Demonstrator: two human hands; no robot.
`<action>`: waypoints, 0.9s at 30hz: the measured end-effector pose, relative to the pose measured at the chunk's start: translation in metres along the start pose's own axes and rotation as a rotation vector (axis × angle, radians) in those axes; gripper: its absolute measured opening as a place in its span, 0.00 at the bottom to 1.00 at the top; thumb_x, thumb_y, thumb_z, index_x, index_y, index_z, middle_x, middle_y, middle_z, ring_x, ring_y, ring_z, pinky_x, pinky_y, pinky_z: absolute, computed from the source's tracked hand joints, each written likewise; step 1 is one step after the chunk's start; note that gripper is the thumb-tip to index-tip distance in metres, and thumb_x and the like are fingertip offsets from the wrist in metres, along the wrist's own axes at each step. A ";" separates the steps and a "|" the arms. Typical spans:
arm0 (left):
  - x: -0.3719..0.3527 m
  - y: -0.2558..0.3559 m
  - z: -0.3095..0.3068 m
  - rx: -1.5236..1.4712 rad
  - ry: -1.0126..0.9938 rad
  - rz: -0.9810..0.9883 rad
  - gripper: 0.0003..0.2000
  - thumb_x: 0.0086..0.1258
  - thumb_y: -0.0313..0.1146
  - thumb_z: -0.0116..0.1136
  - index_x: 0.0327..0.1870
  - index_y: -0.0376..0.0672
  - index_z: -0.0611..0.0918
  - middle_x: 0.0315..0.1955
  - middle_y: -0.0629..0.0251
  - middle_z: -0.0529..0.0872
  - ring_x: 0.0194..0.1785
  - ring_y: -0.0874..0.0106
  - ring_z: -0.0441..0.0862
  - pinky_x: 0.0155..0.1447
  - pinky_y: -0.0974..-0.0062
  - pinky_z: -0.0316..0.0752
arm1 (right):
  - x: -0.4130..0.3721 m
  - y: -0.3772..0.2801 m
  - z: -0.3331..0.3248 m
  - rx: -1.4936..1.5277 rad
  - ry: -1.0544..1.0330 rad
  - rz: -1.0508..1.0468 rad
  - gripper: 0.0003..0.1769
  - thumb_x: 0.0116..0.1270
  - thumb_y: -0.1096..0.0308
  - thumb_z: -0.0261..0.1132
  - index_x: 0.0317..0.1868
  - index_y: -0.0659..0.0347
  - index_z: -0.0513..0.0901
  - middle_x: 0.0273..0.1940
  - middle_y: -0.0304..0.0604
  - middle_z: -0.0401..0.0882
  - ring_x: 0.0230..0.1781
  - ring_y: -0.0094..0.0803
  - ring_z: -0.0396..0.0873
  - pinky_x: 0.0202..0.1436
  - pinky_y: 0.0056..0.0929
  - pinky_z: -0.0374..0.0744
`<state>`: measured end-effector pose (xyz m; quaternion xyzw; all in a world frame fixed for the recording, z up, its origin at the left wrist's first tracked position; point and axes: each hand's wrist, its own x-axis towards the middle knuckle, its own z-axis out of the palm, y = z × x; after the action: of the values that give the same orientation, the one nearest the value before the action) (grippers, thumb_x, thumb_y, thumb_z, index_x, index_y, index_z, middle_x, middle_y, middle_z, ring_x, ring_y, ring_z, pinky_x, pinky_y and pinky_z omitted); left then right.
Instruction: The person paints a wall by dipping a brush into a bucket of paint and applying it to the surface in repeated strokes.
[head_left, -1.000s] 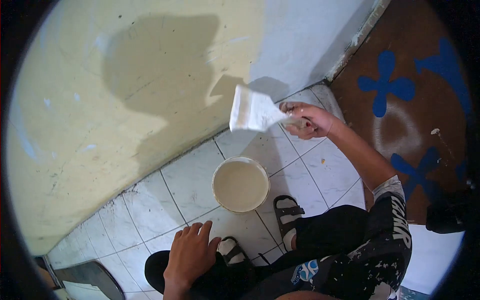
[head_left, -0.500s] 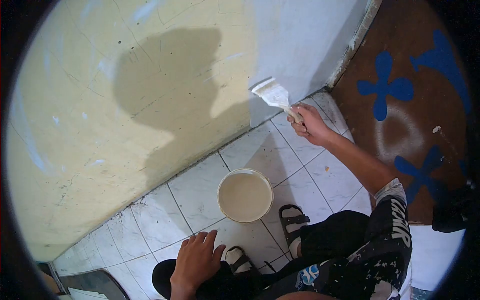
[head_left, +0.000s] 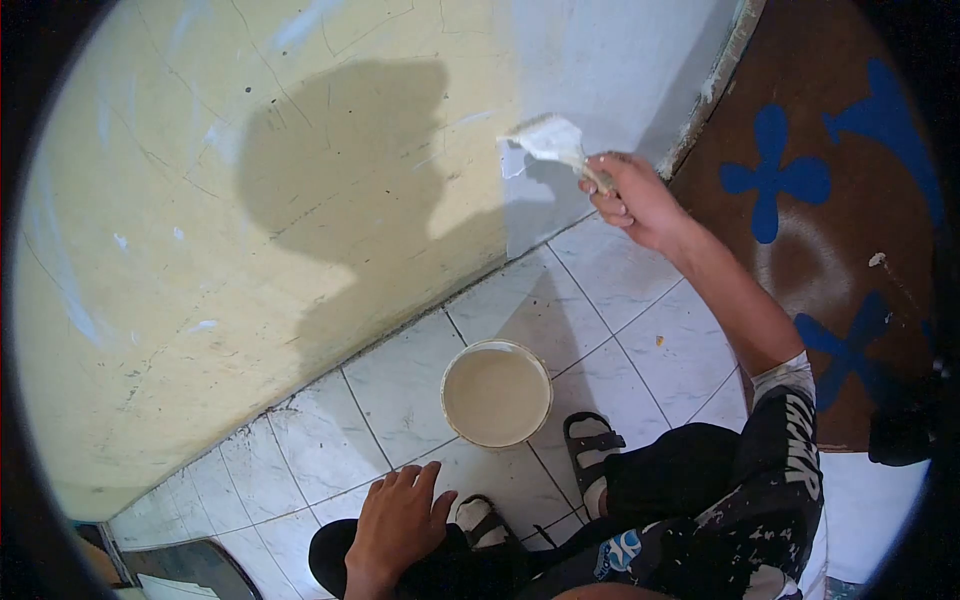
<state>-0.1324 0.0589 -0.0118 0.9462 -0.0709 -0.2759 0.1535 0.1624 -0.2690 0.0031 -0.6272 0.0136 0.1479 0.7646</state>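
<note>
My right hand (head_left: 632, 200) is wrapped round the handle of a wide paint brush (head_left: 550, 140). The bristles meet the wall where its yellow part (head_left: 400, 270) borders a whitish painted part (head_left: 600, 60). Over my knee rests my left hand (head_left: 398, 520), palm down with its fingers apart, holding nothing. Between my feet and the wall, a round bucket (head_left: 497, 393) of pale cream paint stands upright on the tiles.
White floor tiles (head_left: 390, 400) run along the wall's base. A brown panel with blue shapes (head_left: 776, 172) is at the right. My sandalled feet (head_left: 592, 445) are near the bucket. A dark-edged object (head_left: 190, 568) lies at the lower left.
My right hand has moved the brush up along the wall, away from the floor. My left hand has stayed over the knee.
</note>
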 end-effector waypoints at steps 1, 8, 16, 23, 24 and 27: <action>0.000 0.000 0.000 0.000 -0.002 0.001 0.22 0.78 0.44 0.55 0.65 0.39 0.75 0.54 0.47 0.84 0.59 0.52 0.82 0.65 0.55 0.74 | -0.003 -0.010 0.003 -0.011 -0.010 -0.029 0.09 0.76 0.68 0.54 0.39 0.64 0.73 0.32 0.40 0.75 0.17 0.18 0.57 0.14 0.22 0.54; -0.001 0.001 0.000 0.010 0.000 -0.007 0.23 0.78 0.43 0.55 0.66 0.38 0.75 0.54 0.46 0.84 0.59 0.52 0.82 0.65 0.55 0.74 | -0.013 0.043 -0.004 0.022 0.046 -0.023 0.09 0.79 0.63 0.51 0.40 0.59 0.71 0.30 0.37 0.73 0.15 0.16 0.59 0.14 0.20 0.55; 0.000 -0.001 0.004 0.004 -0.001 -0.018 0.23 0.78 0.44 0.55 0.66 0.38 0.75 0.56 0.46 0.84 0.61 0.52 0.82 0.67 0.55 0.73 | 0.027 0.105 -0.034 0.038 0.021 0.099 0.09 0.76 0.66 0.55 0.39 0.64 0.73 0.29 0.41 0.75 0.13 0.19 0.60 0.12 0.24 0.55; 0.002 0.002 0.000 0.008 -0.018 -0.024 0.23 0.78 0.44 0.55 0.66 0.38 0.75 0.56 0.47 0.84 0.61 0.52 0.81 0.67 0.55 0.73 | 0.014 0.004 -0.007 -0.023 -0.030 -0.015 0.09 0.78 0.65 0.52 0.40 0.61 0.72 0.29 0.38 0.73 0.14 0.16 0.57 0.14 0.20 0.55; 0.002 0.002 0.001 0.017 -0.013 -0.025 0.23 0.77 0.43 0.55 0.66 0.38 0.75 0.56 0.47 0.84 0.61 0.52 0.81 0.67 0.55 0.73 | 0.008 -0.011 -0.001 -0.024 -0.035 -0.051 0.09 0.78 0.65 0.52 0.41 0.61 0.73 0.29 0.37 0.73 0.14 0.16 0.56 0.14 0.20 0.55; 0.003 0.003 -0.002 0.006 -0.012 -0.014 0.22 0.77 0.43 0.56 0.65 0.38 0.76 0.55 0.47 0.84 0.60 0.52 0.82 0.66 0.55 0.73 | 0.003 -0.003 0.000 -0.015 -0.030 -0.097 0.10 0.78 0.64 0.53 0.41 0.61 0.73 0.28 0.36 0.72 0.13 0.16 0.57 0.13 0.20 0.55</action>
<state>-0.1294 0.0557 -0.0109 0.9455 -0.0659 -0.2824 0.1483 0.1664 -0.2686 0.0058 -0.6304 -0.0293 0.1201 0.7664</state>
